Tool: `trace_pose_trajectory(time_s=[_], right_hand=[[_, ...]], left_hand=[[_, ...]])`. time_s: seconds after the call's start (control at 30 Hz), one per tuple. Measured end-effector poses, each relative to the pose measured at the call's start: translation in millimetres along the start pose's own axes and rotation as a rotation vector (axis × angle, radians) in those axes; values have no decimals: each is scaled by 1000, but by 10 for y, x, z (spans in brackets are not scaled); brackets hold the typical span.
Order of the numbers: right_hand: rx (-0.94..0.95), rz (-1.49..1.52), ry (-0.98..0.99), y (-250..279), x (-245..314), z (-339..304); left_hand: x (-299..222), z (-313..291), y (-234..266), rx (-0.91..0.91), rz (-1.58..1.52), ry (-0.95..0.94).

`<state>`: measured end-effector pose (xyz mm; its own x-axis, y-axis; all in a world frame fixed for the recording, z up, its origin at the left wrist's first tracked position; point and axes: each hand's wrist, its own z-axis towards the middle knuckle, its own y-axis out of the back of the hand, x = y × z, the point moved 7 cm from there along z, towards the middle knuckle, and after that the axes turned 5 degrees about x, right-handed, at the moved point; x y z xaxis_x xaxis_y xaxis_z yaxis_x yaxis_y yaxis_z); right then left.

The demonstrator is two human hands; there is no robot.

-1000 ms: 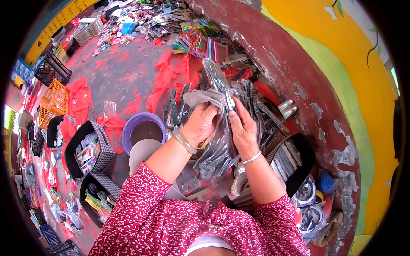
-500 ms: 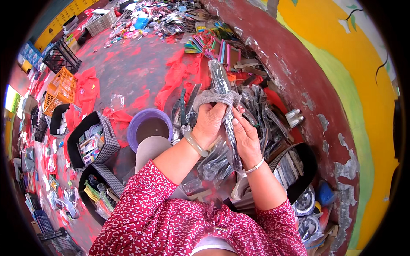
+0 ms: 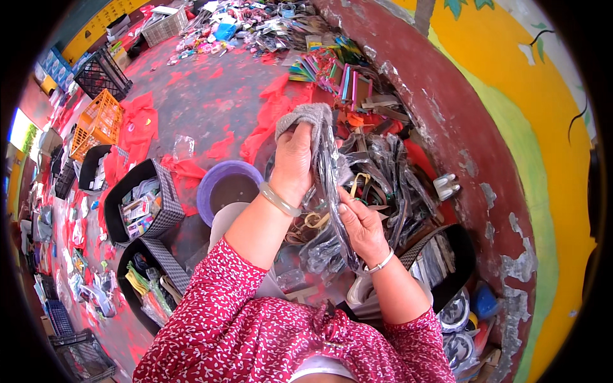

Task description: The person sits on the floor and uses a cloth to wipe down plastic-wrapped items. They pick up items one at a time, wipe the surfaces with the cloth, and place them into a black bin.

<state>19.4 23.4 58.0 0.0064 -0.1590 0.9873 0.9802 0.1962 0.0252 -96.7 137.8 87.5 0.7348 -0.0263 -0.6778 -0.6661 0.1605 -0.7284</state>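
Left hand (image 3: 292, 156) and grey cloth (image 3: 306, 117) are sitting farther left than half a second earlier, the cloth now bunching at the far end of the plastic-wrapped strap (image 3: 330, 179). Strap is hanging between both hands above the floor, its long axis running away from the wearer and leaning slightly left, bowing gently. It is showing dark and glossy beneath clear, creased film. Left grip is curling firmly round the cloth; whether it is also enclosing the strap cannot be told. Right hand (image 3: 363, 231) is pinching the strap lower down, thumb against fingers. Count: one strap in hand, one cloth, one purple bucket (image 3: 204, 196), one orange crate (image 3: 97, 124). Similar wrapped straps (image 3: 393, 169) are lying tangled beyond counting.
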Motion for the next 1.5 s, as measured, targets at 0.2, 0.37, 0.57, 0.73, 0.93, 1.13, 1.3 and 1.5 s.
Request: trace_pose_trajectory(time_s=[0.2,0.37,0.57,0.73,0.93,1.13,1.3,1.5], right_hand=[[14,-103,25,-28,113,4],[-137,-210,84,64,133,12],[-142,-709,332,190,459,10],[-54,-766,355,146,417,6],[-175,-800,358,29,343,-32],[-245,-798,341,64,335,-3],[-216,-827,372,76,348,-17],[-170,-776,404,68,386,1]], left_hand=[[39,38,146,-127,-48,60],[111,89,-79,81,-406,159],[-76,91,-154,382,-240,59],[-4,24,-157,311,-320,116],[88,11,-126,198,-261,57],[273,-63,-194,293,-215,114],[332,-63,-144,190,-236,146],[290,-82,-82,-1,-218,220]])
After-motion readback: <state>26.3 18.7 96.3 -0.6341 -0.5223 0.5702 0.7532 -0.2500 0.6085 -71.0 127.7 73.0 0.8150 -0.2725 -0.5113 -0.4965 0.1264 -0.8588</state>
